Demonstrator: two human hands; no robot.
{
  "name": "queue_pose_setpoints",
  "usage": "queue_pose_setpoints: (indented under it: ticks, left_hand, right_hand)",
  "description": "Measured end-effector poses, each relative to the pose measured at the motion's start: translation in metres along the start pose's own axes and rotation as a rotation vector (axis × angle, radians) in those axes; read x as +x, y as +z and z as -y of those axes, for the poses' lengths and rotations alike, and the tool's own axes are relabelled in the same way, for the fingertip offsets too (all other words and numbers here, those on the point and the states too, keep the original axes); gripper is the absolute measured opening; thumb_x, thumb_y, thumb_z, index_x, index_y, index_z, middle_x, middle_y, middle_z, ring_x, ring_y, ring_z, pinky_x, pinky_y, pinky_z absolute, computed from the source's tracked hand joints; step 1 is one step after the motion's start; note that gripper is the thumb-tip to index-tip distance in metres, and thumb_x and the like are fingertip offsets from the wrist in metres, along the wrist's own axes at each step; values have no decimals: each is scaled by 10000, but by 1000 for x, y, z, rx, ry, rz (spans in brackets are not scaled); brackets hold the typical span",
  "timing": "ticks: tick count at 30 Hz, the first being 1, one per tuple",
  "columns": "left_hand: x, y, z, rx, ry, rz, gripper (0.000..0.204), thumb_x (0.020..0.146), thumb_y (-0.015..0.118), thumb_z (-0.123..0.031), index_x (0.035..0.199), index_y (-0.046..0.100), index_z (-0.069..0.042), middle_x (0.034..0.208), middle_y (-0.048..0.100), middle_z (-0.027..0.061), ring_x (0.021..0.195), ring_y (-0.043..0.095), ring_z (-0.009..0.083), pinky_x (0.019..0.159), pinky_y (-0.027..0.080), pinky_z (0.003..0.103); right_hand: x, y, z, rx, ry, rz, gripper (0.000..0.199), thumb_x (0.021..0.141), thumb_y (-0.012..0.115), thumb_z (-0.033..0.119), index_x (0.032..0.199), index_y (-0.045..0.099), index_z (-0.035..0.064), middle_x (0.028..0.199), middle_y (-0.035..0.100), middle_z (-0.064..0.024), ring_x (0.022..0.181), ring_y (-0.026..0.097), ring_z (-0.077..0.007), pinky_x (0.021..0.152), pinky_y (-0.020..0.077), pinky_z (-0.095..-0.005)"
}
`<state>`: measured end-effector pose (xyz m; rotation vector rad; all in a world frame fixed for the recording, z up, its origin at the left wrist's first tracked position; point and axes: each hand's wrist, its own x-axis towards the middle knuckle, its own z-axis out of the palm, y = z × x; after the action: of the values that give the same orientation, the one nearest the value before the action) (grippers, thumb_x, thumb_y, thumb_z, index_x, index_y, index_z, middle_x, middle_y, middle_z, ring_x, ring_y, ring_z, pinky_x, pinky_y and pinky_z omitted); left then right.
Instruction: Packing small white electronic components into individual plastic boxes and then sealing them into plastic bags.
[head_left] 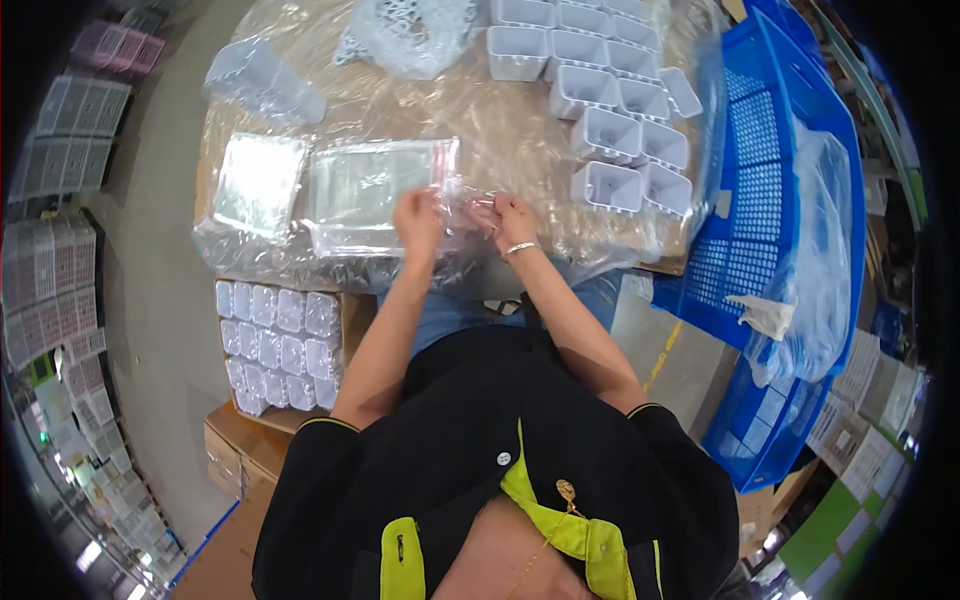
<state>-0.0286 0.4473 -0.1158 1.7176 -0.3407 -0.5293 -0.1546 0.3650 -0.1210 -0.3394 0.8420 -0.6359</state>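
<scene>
Head view: a small clear plastic bag point(468, 208) is pinched between both hands over the plastic-covered table point(520, 140). The left hand point(418, 222) grips its left edge with fingers curled; the right hand point(512, 222), a bracelet at the wrist, pinches its right edge. Just left of the left hand lies a stack of clear bags point(375, 190). Beyond the right hand stand white square containers point(610, 135); farther right is a blue crate point(780, 200).

Packing workshop — blue crates point(790, 180), stacked white containers point(620, 110).
</scene>
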Motion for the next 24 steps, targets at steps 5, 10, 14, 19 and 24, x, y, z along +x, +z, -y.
queue_pose_setpoints:
  ticks: [5, 10, 14, 19, 24]
  left_hand:
    - [-2, -5, -3, -95, 54, -30, 101, 839, 557, -56, 928, 541, -10, 801, 626, 89, 723, 594, 149, 663, 477, 263]
    - [-25, 25, -18, 28, 321, -43, 180, 791, 513, 75, 933, 473, -29, 1043, 600, 182, 885, 594, 185, 724, 479, 260]
    - [-28, 27, -17, 301, 541, 121, 162, 696, 499, 120, 774, 572, -1, 1185, 544, 225, 951, 593, 303, 793, 473, 324]
    - [-22, 37, -18, 533, 672, 172, 176, 718, 548, 61, 862, 619, -11, 1227, 516, 218, 1018, 538, 363, 861, 451, 385]
    - [-26, 52, -35, 853, 633, 238, 426, 701, 636, -48, 1120, 562, -58, 1244, 503, 174, 1088, 482, 350, 859, 438, 440]
  right_hand:
    - [-59, -8, 48, -1199, -491, -37, 206, 898, 507, 96, 1068, 492, -19, 1030, 592, -143, 890, 606, -264, 717, 502, -336]
    - [-94, -46, 127, -2069, -1237, -447, 362, 731, 625, 79, 1083, 544, 65, 1145, 520, -145, 1073, 476, -299, 918, 371, -401]
    - [-89, -52, 151, -2178, -1155, -266, 196, 734, 642, 102, 920, 589, 73, 951, 616, -102, 975, 542, -265, 883, 370, -427]
    - [-111, -1, 158, -1820, -950, -187, 94, 817, 619, 118, 855, 587, 38, 728, 625, -87, 698, 594, -239, 699, 434, -336]
    - [-84, 30, 131, -938, -632, 60, 199, 882, 598, 132, 993, 593, -32, 765, 637, -4, 671, 512, -10, 562, 402, -191]
